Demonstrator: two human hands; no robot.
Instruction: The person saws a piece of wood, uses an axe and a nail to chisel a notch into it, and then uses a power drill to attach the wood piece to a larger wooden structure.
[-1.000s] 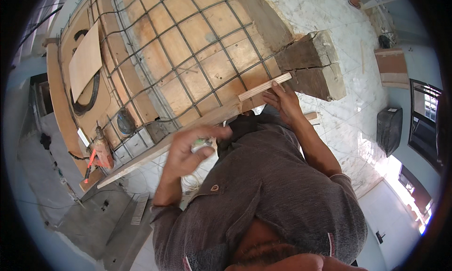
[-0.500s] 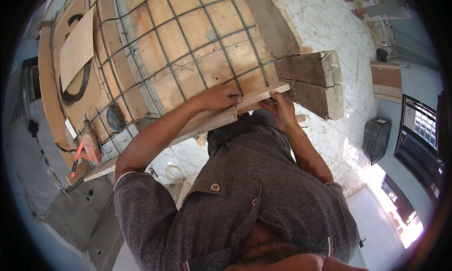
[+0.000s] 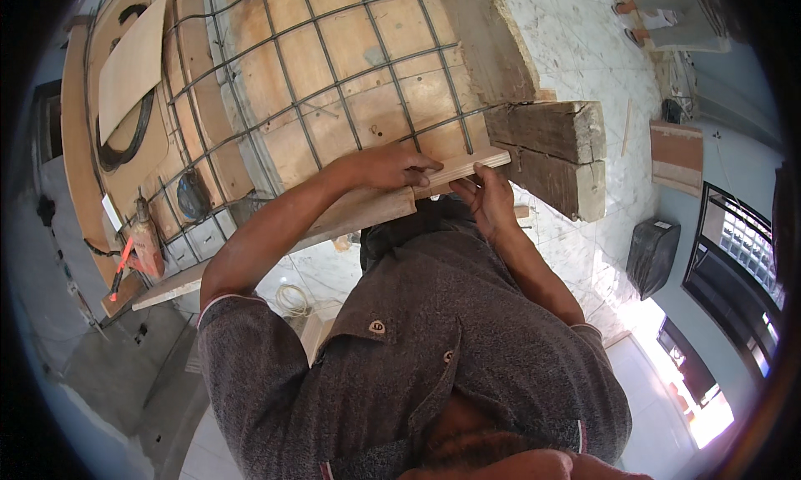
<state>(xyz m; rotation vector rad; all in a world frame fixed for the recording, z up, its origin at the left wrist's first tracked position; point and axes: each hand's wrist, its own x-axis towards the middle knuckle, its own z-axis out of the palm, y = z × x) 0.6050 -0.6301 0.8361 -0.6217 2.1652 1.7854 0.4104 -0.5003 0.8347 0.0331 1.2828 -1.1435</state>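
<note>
A short pale plywood strip [image 3: 464,170] lies along the near edge of the wooden formwork, at its right end. My left hand [image 3: 399,168] holds the strip's left end, with the thumb and bent fingers closed at it. Under the right part of the strip, my right hand [image 3: 491,198] grips its near edge, thumb on top and fingers below. A longer board [image 3: 355,216] runs along the formwork edge to the left, beneath my left forearm. Steel reinforcing bars [image 3: 336,81] cross in a grid over the plywood panel [image 3: 288,63] just beyond my hands.
Weathered timber blocks [image 3: 555,155] jut out right of the strip. At left lie a power tool [image 3: 147,240], an orange-handled cutter [image 3: 122,267], a dark plastic bag [image 3: 193,198] and a plywood piece [image 3: 133,67]. A person's legs [image 3: 676,17] show at far right.
The view has shifted slightly. My left fingers have stretched a little farther along the strip, and the strip's right end has dipped slightly. Both hands stay on it.
</note>
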